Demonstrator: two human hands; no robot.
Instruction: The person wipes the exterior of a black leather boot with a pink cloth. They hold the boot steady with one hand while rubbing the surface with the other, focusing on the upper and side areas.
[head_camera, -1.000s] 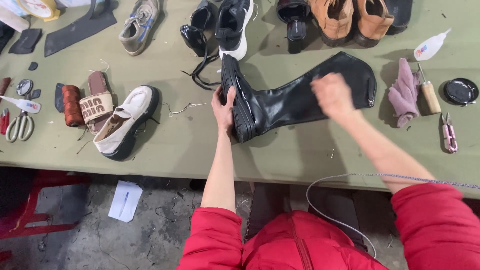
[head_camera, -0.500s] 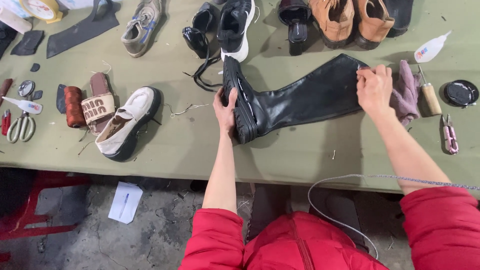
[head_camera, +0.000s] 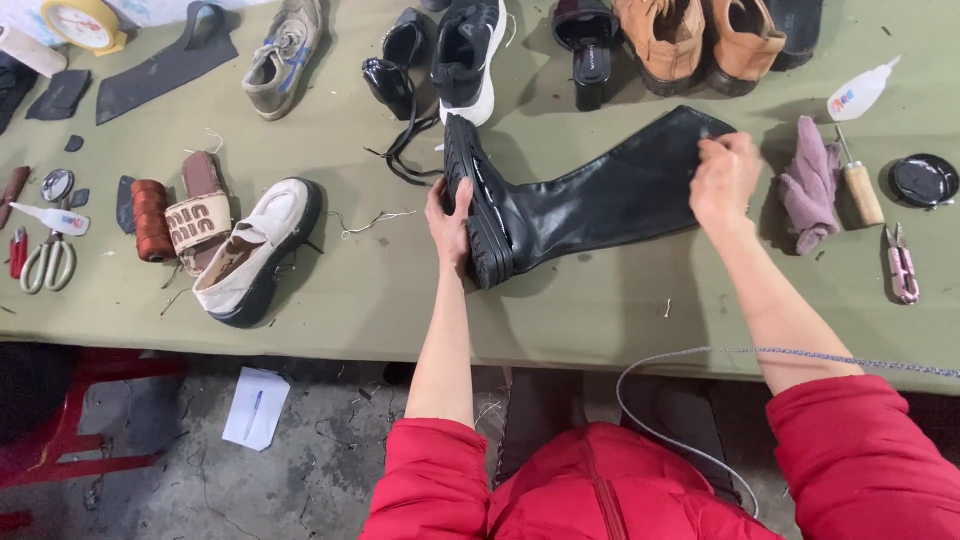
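Observation:
A tall black boot (head_camera: 590, 200) lies on its side on the green table (head_camera: 400, 300), sole toward the left and shaft pointing up and to the right. My left hand (head_camera: 448, 222) presses against the sole near the heel and holds it. My right hand (head_camera: 722, 180) is at the top opening of the shaft, with its fingers curled on the edge. Both sleeves are red.
Right of the boot lie a purple cloth (head_camera: 808, 185), a wooden-handled awl (head_camera: 862, 190), a glue bottle (head_camera: 858, 92), a round black tin (head_camera: 922, 180) and snips (head_camera: 902, 265). On the left lie a white shoe (head_camera: 255, 250), a thread spool (head_camera: 150, 220) and scissors (head_camera: 45, 262). Other shoes line the far edge.
My right hand went from the middle of the shaft out to the right by the purple cloth, then came back to the shaft's top edge. My left hand stayed on the sole.

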